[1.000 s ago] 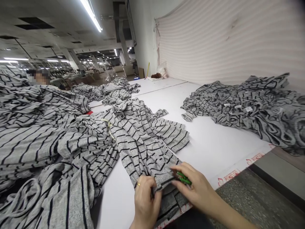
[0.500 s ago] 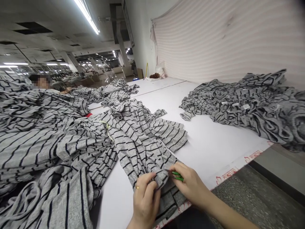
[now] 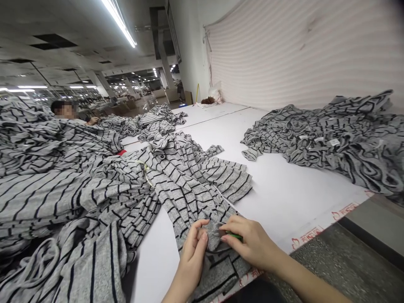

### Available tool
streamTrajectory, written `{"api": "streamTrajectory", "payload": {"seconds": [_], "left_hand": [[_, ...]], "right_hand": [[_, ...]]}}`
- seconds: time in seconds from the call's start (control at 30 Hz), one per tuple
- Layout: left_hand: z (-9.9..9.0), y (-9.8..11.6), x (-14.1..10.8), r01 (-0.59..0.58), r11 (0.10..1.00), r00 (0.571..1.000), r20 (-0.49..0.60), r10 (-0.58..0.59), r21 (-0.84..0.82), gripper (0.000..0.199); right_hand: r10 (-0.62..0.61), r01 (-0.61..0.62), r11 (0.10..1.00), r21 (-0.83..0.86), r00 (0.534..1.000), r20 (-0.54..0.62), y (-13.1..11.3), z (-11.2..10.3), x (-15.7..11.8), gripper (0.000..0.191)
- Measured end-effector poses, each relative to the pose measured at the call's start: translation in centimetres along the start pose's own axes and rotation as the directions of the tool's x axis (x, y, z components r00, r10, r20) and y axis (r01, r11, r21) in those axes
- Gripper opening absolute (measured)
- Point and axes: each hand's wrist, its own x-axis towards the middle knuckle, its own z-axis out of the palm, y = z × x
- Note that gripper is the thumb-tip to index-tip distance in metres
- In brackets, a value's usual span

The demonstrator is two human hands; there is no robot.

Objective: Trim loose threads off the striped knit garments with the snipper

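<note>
A grey garment with black stripes (image 3: 186, 181) lies across the white table and hangs toward its front edge. My left hand (image 3: 194, 248) is closed on the garment's near part, thumb and fingers pinching the cloth. Just to its right, my right hand (image 3: 244, 240) is closed around a small green-handled tool (image 3: 234, 236), its fingertips against the same cloth. The tool's tip is hidden by my fingers and the fabric.
Striped garments (image 3: 63, 189) heap high on the left, and another pile (image 3: 322, 143) lies at the right. The white table (image 3: 277, 193) has its front edge at lower right. A person (image 3: 65, 110) is behind the left heap.
My left fingers have shifted on the cloth and stand straighter. My right hand has turned a little, covering more of the green tool. The view has moved slightly left.
</note>
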Motion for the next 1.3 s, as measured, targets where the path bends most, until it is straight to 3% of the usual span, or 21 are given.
{"api": "streamTrajectory", "payload": {"seconds": [0.1, 0.3, 0.4, 0.5, 0.57, 0.63, 0.7, 0.8, 0.87, 0.93, 1.0, 1.07, 1.2, 1.3], "left_hand": [[0.0, 0.0, 0.1, -0.009, 1.000, 1.000, 0.025, 0.009, 0.008, 0.039], [-0.1, 0.1, 0.5, 0.002, 0.998, 1.000, -0.028, -0.003, -0.055, 0.037], [-1.1, 0.5, 1.1, 0.029, 0.986, 0.980, -0.188, -0.060, -0.166, 0.033], [-3.0, 1.2, 2.0, -0.071, 0.944, 0.902, -0.426, -0.078, -0.322, 0.033], [-4.5, 1.7, 2.5, -0.166, 0.894, 0.872, -0.485, -0.065, -0.417, 0.035], [-5.9, 2.1, 2.7, -0.213, 0.857, 0.886, -0.462, -0.033, -0.469, 0.033], [-6.8, 2.2, 2.5, -0.190, 0.902, 0.919, -0.394, 0.025, -0.387, 0.027], [-6.2, 2.0, 1.7, -0.146, 0.988, 0.977, -0.149, 0.153, 0.054, 0.011], [-4.3, 1.7, 1.1, -0.204, 0.916, 0.979, 0.075, 0.190, 0.346, 0.006], [-1.8, 1.3, 0.8, -0.264, 0.824, 0.962, 0.204, 0.184, 0.501, 0.009], [0.4, 0.8, 0.7, -0.279, 0.764, 0.960, 0.165, 0.225, 0.581, 0.016], [1.8, 0.2, 0.7, -0.304, 0.733, 0.938, 0.058, 0.341, 0.609, 0.015], [1.4, -1.2, 0.3, -0.461, 0.690, 0.803, -0.068, 0.592, 0.558, 0.017], [0.2, -2.0, -0.2, -0.571, 0.597, 0.706, -0.034, 0.708, 0.564, 0.021]], "right_hand": [[-0.010, 0.010, 1.000, 0.004, 1.000, -0.009, 0.1, 0.2, 0.3, 0.016], [0.005, -0.005, 0.998, 0.064, 1.000, -0.009, 0.5, -0.2, 0.2, 0.016], [0.083, -0.081, 0.992, 0.095, 0.996, -0.019, 1.0, -0.6, -0.2, 0.015], [0.135, -0.137, 0.986, 0.092, 0.990, 0.032, 1.4, -0.3, -0.9, 0.020], [0.102, -0.104, 0.995, 0.010, 0.990, 0.097, 1.7, 0.7, -1.3, 0.025], [0.086, -0.073, 0.992, -0.101, 0.988, 0.125, 2.1, 1.9, -1.5, 0.022], [0.096, -0.083, 0.987, -0.136, 0.992, 0.087, 2.6, 2.6, -1.4, 0.025], [0.130, -0.129, 0.991, 0.014, 0.992, -0.011, 2.9, 2.6, -0.8, 0.018], [0.171, -0.163, 0.977, 0.139, 0.984, -0.046, 2.6, 2.3, -0.3, 0.010], [0.197, -0.180, 0.956, 0.231, 0.979, -0.053, 1.9, 2.1, 0.1, 0.011], [0.186, -0.162, 0.943, 0.289, 0.981, -0.057, 1.1, 2.1, 0.2, 0.012], [0.167, -0.134, 0.940, 0.313, 0.982, -0.083, 0.6, 2.2, 0.1, 0.011], [0.091, -0.034, 0.977, 0.213, 0.960, -0.264, 0.8, 2.2, -0.5, 0.012], [-0.037, 0.060, 0.996, 0.068, 0.954, -0.296, 1.2, 2.1, -0.7, 0.027]]}}
